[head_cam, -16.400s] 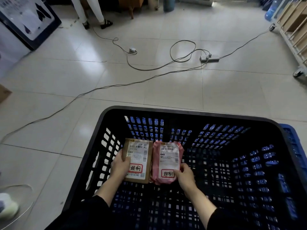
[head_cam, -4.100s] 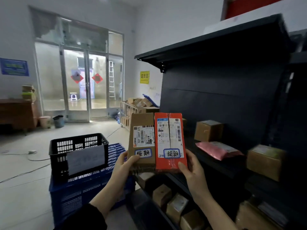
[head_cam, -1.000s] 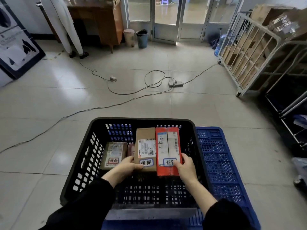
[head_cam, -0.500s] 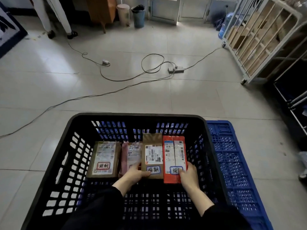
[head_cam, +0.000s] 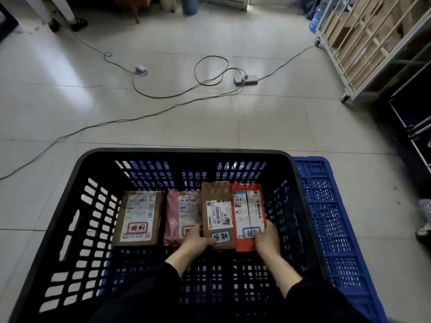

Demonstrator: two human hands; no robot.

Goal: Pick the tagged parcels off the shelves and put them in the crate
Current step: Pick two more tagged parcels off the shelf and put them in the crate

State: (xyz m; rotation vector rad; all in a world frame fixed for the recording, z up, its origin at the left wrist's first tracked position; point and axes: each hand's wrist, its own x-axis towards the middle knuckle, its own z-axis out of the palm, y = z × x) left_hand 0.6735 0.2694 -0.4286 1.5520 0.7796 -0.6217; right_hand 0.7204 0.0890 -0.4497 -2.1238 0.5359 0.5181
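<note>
Deeper now in the black lattice crate (head_cam: pixel 70 229), brown cardboard parcel (head_cam: pixel 217 215) gripped by my left hand (head_cam: pixel 194 241), red wrapped parcel (head_cam: pixel 248 210) by my right hand (head_cam: pixel 267 238), both lengthwise away from me.

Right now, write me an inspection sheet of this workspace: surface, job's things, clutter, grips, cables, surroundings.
Surface: pale tiled floor; a black slotted plastic crate rests on a blue plastic crate.
Job's things: four tagged parcels in a row inside the black crate, labels up: brown cardboard box, pink plastic mailer, brown paper-wrapped parcel, red flat parcel.
Clutter: nothing seen.
Grips: left grip holds the brown paper-wrapped parcel's near end; right grip holds the red flat parcel's near end.
Cables: grey cables trail across the floor to a white power strip and a small white adapter.
Surroundings: white wheeled cage trolley holding cardboard boxes, right; someone's feet, far left.
</note>
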